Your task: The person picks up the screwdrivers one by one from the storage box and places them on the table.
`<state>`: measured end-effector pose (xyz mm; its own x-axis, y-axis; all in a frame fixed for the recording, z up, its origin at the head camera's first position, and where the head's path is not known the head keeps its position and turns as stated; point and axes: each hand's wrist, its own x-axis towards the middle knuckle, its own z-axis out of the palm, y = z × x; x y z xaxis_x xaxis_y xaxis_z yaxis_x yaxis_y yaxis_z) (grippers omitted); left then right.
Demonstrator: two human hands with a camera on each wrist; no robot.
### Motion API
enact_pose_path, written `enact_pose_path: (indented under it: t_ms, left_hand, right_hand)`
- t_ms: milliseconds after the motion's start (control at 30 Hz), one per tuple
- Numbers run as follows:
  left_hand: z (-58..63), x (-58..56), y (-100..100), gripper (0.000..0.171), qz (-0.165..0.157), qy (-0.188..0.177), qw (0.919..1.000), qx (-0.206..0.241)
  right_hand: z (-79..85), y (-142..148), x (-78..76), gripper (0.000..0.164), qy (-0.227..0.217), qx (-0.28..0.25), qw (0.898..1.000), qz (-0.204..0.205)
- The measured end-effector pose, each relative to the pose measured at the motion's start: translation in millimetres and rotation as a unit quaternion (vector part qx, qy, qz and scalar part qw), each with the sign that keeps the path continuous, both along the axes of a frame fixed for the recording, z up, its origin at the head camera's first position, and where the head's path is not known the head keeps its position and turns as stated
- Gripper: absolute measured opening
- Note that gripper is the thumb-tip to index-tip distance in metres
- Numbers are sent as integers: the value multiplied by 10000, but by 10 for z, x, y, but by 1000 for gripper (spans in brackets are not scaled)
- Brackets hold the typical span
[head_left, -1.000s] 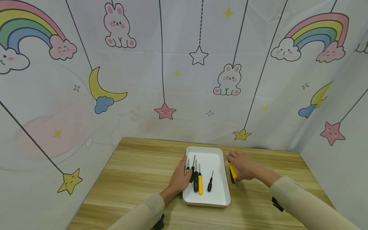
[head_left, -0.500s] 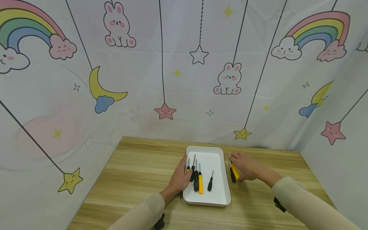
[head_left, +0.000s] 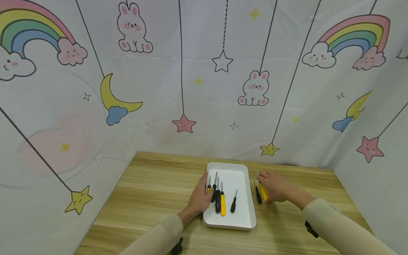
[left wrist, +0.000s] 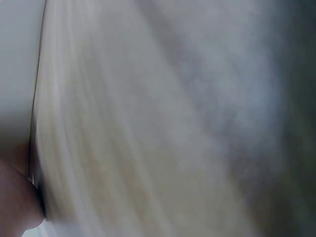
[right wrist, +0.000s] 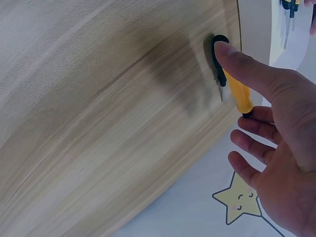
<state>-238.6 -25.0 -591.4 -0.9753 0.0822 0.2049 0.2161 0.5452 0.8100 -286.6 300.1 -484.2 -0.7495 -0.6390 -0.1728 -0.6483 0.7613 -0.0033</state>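
My left hand (head_left: 200, 198) grips the left wall of a white tray (head_left: 239, 220), thumb over the rim. Several screwdrivers lie inside it, black, yellow and black-and-yellow, tips pointing away; a small black screwdriver (head_left: 233, 204) is set apart on the right. My right hand (head_left: 275, 187), just right of the tray, pinches a yellow screwdriver (right wrist: 238, 94) between thumb and index finger, the other fingers loosely bent. Between that hand and the tray a black screwdriver (head_left: 258, 194) lies on the table. The left wrist view is mostly blurred, with part of a hand (left wrist: 17, 205) at its lower left.
The wooden table (head_left: 153, 187) reaches back to a white cloth backdrop (head_left: 210, 141) printed with rainbows, rabbits and stars. A similar cloth (head_left: 382, 191) hangs along the right side.
My right hand has shifted slightly right with the yellow screwdriver, and a gap now shows between it and the black screwdriver beside the tray. The left hand stays on the tray.
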Motion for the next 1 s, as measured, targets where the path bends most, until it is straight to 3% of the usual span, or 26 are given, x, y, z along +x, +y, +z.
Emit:
enact_pose_path:
  t_ms: [600, 1000]
  left_hand:
    - [19, 9, -3, 71, -15, -83, 10000, -18]
    - [31, 7, -7, 71, -36, -62, 10000, 10]
  right_hand:
    - [-160, 135, -104, 99, -48, 71, 9999, -86]
    - [-170, 154, -75, 98, -45, -85, 9998, -177]
